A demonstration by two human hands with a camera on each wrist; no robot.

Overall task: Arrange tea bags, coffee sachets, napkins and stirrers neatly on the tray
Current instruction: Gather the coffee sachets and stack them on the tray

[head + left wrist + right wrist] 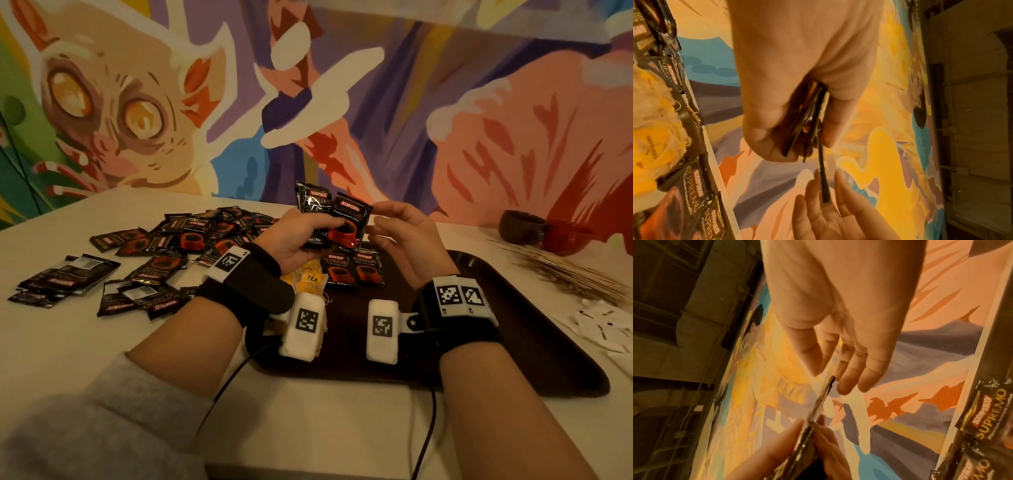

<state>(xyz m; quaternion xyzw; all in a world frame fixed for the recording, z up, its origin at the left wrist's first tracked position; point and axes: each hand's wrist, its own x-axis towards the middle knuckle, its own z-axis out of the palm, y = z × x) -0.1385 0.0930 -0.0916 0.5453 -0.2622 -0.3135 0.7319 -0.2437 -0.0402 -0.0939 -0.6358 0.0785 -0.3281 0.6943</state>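
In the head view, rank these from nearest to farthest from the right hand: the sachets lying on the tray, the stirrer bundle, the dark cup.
From the right hand:
1. Sachets on the tray, just below its fingers.
2. Stirrer bundle, off to the right on the table.
3. Dark cup, far right by the wall.

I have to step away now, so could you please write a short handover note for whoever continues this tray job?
Left hand: grips a few coffee sachets above the tray.
Right hand: open, fingers beside the front sachet's edge, holding nothing.
Done: two sachets lie side by side on the tray's far part, tea bags to their left.
Left: loose sachet pile on the table left of the tray; stirrers and what look like white paper packets on the table to its right. Napkins: cannot tell.
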